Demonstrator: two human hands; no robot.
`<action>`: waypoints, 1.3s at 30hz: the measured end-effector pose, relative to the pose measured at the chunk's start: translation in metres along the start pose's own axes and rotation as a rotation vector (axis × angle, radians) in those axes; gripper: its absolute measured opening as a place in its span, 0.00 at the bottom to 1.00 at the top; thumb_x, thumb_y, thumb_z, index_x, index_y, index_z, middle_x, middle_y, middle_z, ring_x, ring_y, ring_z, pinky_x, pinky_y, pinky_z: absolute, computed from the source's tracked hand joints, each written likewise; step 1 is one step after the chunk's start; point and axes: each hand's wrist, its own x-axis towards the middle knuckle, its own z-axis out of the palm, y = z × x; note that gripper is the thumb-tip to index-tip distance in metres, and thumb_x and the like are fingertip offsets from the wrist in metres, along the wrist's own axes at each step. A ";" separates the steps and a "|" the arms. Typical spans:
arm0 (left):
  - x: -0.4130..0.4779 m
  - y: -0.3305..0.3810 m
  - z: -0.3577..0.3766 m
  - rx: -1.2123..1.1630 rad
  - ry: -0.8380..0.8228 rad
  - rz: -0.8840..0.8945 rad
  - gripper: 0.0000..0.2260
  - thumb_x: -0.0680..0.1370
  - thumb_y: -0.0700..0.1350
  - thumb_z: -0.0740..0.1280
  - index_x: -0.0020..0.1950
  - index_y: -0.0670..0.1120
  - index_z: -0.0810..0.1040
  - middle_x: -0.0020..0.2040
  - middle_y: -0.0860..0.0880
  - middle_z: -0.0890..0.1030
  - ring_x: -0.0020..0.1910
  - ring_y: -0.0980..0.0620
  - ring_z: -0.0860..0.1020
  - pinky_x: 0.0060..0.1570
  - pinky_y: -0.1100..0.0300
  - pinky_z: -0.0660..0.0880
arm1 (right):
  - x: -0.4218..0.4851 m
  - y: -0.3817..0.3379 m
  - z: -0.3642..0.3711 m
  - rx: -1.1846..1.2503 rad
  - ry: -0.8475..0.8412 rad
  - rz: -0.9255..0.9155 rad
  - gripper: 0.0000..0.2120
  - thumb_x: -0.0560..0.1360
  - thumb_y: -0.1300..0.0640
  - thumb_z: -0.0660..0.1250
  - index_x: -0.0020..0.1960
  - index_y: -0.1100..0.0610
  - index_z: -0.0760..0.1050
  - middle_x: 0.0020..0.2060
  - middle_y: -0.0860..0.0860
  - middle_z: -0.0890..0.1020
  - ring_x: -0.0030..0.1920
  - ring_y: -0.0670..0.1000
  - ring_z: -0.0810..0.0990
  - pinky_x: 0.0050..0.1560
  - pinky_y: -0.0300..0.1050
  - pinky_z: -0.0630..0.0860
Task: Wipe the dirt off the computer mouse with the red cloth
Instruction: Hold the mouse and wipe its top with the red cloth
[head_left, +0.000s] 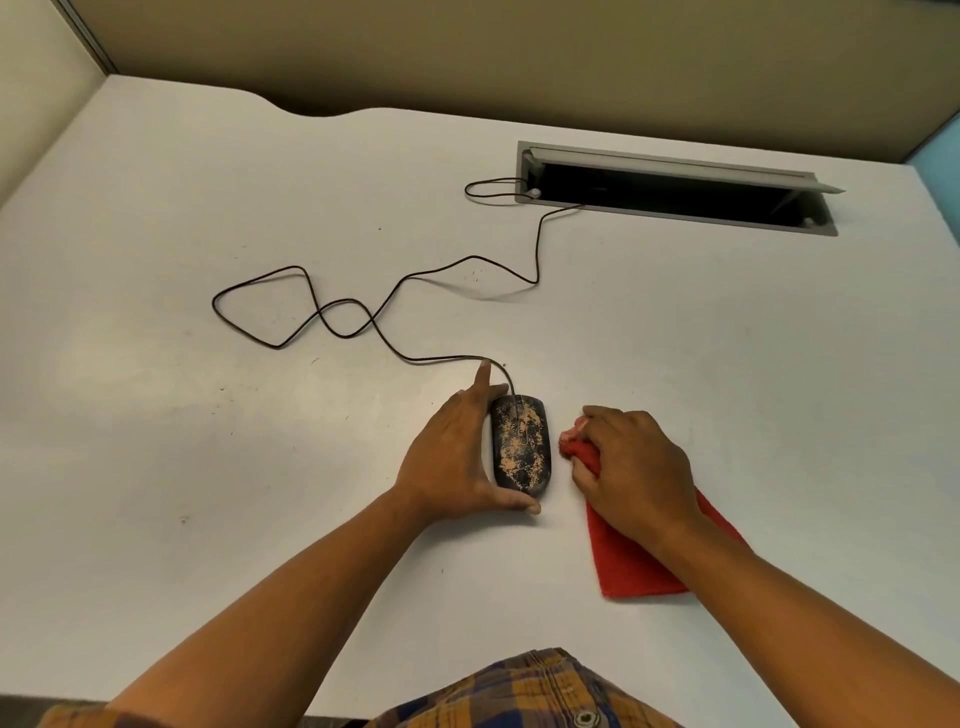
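Observation:
A black computer mouse (521, 448) lies on the white desk (208, 441), its top speckled with tan dirt. My left hand (451, 460) cups its left side, index finger stretched past the front and thumb curled around the rear end. Just right of the mouse, my right hand (636, 470) is closed on a bunched part of the red cloth (639, 561). The rest of the cloth lies flat on the desk under my wrist. A small gap separates cloth and mouse.
The mouse's black cable (311, 312) loops across the desk and runs into an open grey cable tray (675, 189) at the back right. Beige partition walls stand behind the desk. Small specks dot the desk surface.

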 end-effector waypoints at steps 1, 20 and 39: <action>0.000 0.000 0.000 0.004 0.004 0.001 0.69 0.54 0.76 0.73 0.79 0.53 0.35 0.74 0.52 0.68 0.71 0.54 0.66 0.69 0.59 0.63 | 0.000 0.000 0.000 0.005 0.003 -0.004 0.13 0.75 0.50 0.68 0.59 0.48 0.79 0.62 0.45 0.79 0.60 0.51 0.75 0.48 0.44 0.76; -0.002 -0.004 0.002 -0.003 0.029 0.044 0.66 0.57 0.71 0.76 0.80 0.49 0.40 0.73 0.51 0.69 0.70 0.54 0.67 0.68 0.61 0.64 | 0.027 -0.026 -0.012 0.203 0.002 0.020 0.14 0.78 0.51 0.64 0.61 0.46 0.80 0.56 0.45 0.78 0.57 0.49 0.72 0.48 0.45 0.74; -0.002 -0.003 0.001 0.001 0.042 0.059 0.64 0.58 0.72 0.74 0.80 0.51 0.40 0.72 0.52 0.69 0.68 0.53 0.69 0.66 0.54 0.69 | 0.038 -0.040 -0.019 0.050 -0.048 -0.061 0.15 0.79 0.50 0.61 0.63 0.46 0.80 0.64 0.42 0.76 0.62 0.49 0.69 0.50 0.45 0.72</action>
